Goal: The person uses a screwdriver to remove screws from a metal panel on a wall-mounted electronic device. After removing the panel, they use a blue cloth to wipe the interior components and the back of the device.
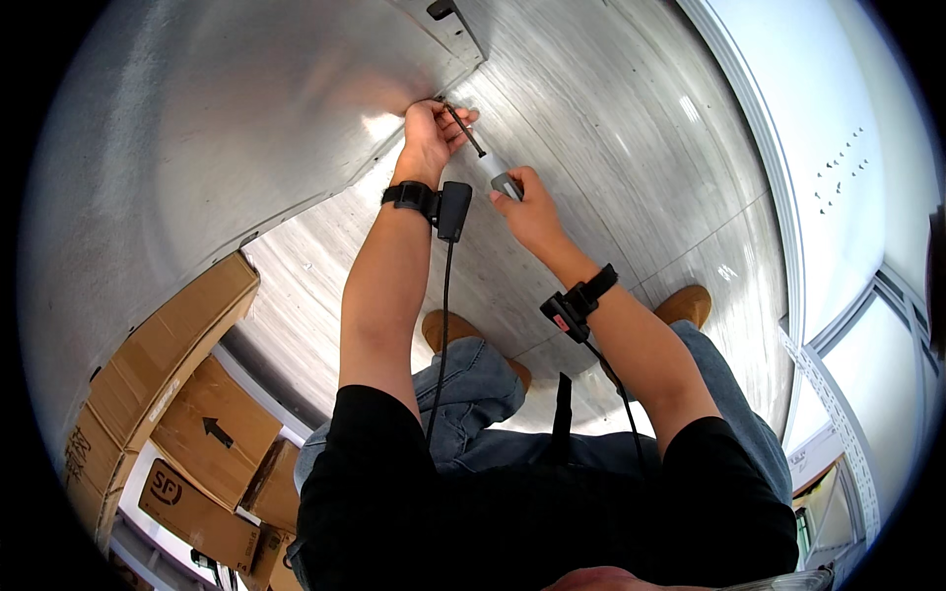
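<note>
My right hand is closed around the grey handle of a screwdriver, whose dark shaft points up and left. The shaft's tip reaches the lower edge of a large metal panel, beside the fingers of my left hand. Those fingers are bent around the tip at the panel's edge; whether they pinch a small part there cannot be made out. Both wrists carry black strapped devices with cables.
Cardboard boxes stand at the lower left, near the metal panel. Wood-look flooring lies under my feet. A white panel with a ridged edge rises at the right, with a perforated metal upright below it.
</note>
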### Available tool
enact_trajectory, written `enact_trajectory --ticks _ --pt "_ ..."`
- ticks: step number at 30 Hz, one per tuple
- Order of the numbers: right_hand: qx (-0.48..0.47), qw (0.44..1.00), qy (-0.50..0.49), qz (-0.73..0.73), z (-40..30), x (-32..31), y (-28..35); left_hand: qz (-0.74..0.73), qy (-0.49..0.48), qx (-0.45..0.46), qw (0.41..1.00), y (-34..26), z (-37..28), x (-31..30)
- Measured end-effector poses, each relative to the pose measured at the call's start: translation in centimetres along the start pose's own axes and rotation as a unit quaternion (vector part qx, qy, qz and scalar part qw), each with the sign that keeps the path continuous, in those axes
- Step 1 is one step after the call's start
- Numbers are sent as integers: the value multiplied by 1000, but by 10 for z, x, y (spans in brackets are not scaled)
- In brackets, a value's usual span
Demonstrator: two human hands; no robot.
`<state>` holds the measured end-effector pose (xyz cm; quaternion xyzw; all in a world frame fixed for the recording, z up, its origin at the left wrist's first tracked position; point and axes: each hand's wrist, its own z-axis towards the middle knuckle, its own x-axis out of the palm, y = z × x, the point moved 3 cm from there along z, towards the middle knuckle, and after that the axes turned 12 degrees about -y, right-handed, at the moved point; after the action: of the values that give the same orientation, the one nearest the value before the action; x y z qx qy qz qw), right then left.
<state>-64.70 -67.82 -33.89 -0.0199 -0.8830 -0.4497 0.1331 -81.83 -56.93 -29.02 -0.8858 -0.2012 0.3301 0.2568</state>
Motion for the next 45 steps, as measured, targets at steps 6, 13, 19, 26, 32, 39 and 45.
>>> enact_trajectory --ticks 6,13,19,26,32,39,45 --pt "0 1000 1 24 4 1 -4 7 7 9 1000 -5 2 0" --pt "-91 995 -14 44 -22 -23 33 15 -6 8 1000 -3 -11 -16" --pt "-209 970 -11 124 -48 -51 129 49 -14 17 999 -21 -51 -33" --pt "-244 928 39 279 -85 -74 194 37 2 20 999 -23 -126 -51" --pt "-232 939 0 252 -130 -112 234 24 -1 46 999 -20 -209 -55" --pt "-299 882 9 365 -228 -175 335 -9 -27 68 997 -28 -331 -73" --pt "-410 854 -11 320 -308 -207 422 -29 -31 63 997 -29 -398 -98"
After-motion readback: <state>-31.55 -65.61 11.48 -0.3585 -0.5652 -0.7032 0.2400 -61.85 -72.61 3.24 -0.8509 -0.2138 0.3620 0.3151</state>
